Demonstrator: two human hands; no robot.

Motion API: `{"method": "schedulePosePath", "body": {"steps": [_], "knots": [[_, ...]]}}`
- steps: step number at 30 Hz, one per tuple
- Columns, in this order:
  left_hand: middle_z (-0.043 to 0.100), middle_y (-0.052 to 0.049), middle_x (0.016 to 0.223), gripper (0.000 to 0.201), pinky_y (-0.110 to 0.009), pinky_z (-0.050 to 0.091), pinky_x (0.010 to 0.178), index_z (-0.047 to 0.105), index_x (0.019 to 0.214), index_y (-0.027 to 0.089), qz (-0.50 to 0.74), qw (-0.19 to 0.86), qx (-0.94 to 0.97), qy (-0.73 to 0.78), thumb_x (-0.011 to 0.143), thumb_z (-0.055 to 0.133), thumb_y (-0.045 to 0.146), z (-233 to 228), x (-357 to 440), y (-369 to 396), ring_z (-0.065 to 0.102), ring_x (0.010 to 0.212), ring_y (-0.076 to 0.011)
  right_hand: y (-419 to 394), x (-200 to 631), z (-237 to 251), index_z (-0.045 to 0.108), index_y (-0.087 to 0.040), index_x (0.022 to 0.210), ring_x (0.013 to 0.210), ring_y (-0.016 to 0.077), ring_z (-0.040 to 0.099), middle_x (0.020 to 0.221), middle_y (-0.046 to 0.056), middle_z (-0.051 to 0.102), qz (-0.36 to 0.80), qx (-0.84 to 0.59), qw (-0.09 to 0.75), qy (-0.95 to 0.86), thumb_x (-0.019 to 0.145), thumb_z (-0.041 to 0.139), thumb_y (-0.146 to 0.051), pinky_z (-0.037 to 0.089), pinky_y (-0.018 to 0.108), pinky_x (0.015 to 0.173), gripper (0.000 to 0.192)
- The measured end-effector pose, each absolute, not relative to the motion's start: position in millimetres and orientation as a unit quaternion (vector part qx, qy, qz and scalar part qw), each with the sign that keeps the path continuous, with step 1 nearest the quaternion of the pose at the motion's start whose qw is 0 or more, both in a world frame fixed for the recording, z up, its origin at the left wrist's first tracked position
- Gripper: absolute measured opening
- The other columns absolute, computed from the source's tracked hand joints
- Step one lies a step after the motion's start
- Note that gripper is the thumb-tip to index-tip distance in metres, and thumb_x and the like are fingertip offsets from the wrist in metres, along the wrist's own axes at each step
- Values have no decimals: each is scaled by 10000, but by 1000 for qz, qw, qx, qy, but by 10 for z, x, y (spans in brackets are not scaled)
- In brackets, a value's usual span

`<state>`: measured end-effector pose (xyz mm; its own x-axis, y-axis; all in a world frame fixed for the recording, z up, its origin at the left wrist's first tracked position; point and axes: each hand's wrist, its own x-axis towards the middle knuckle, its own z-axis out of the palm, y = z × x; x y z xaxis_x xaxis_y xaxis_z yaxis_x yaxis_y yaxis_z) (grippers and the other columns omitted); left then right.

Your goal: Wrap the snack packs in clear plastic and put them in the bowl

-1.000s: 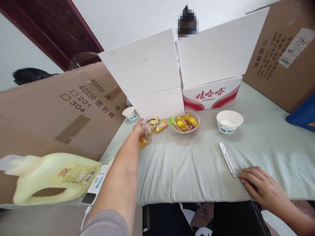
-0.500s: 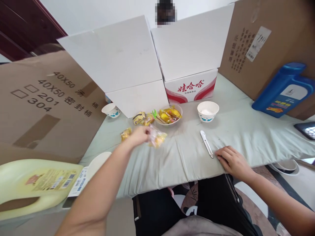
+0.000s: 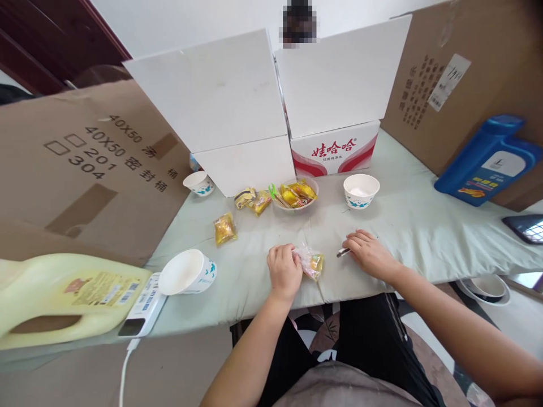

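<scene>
My left hand (image 3: 285, 269) is closed on the left end of a clear plastic snack packet (image 3: 313, 264) with yellow contents, near the table's front edge. To its right, my right hand (image 3: 370, 255) has its fingers wrapped round a utility knife (image 3: 343, 252). Only the knife's end shows, pointing left at the packet, with a gap between them. Farther left lies another yellow snack packet (image 3: 224, 229). More packets (image 3: 258, 202) rest beside a clear bowl (image 3: 292, 210), which holds several yellow ones and a green-handled item (image 3: 272, 191).
Paper bowls stand at right (image 3: 361, 192), front left (image 3: 188, 272) and back left (image 3: 199, 184). A yellow jug (image 3: 76, 288) and a white power bank (image 3: 144, 305) with a cable are at left. A blue bottle (image 3: 487, 161) stands at right. Cardboard boxes (image 3: 237, 90) wall the back.
My left hand has carried the snack packet right and toward me. My right hand has picked the utility knife up from the table. The view has shifted slightly.
</scene>
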<state>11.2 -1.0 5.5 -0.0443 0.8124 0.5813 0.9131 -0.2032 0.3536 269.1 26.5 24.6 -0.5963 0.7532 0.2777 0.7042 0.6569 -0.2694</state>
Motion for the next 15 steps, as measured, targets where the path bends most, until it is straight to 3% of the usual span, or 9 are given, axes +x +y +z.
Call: {"method": "schedulePosePath", "body": {"steps": [4,8,12,15], "knots": [[598,-95,874,237,-390,474,763,560,1063,160,-380,59,-692,-611,843,483,120,-12,128,-73,568,851,-247,-31,2222,350,494,-185,1298,950,190,645,1109,92,655,167,-450,210,-852,970,394,-250,491,307,805,349],[596,-109,969,298,-383,495,799,519,1177,158,-410,28,-723,-555,880,496,171,4,102,-239,572,910,-234,-169,1927,375,494,-209,1330,828,192,666,1033,71,657,156,-496,105,-848,964,422,-277,461,283,689,379],[581,-117,1109,225,-423,489,915,596,1093,194,-380,7,-782,-495,872,573,220,6,43,-403,551,1043,-253,-110,1914,436,524,-239,1310,773,184,650,972,62,639,103,-514,62,-849,963,442,-274,416,271,633,358],[600,-94,1035,130,-395,517,881,630,992,207,-403,11,-765,-502,877,570,195,-42,16,-428,568,995,-229,-68,1853,511,496,-230,1343,801,202,622,966,83,617,52,-505,81,-858,961,436,-254,411,292,661,388]]}}
